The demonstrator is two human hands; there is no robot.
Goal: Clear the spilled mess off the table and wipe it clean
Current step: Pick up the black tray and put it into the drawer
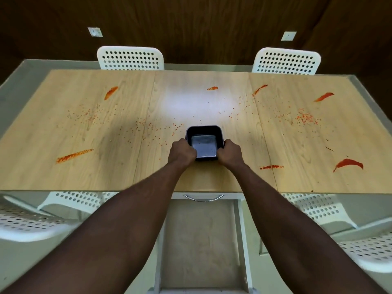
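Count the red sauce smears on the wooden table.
7 red smears: far left, far centre, far right-centre, far right, near left, near right-centre, near right. The black tray may hide others.

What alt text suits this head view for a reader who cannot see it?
A left hand and right hand grip the sides of a black tray on a wooden table. Orange-red smears and scattered grains mark it; white chairs stand around.

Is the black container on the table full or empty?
Almost empty: the black container shows its bare shiny bottom, with only a few tiny specks. The left hand and right hand grip its sides.
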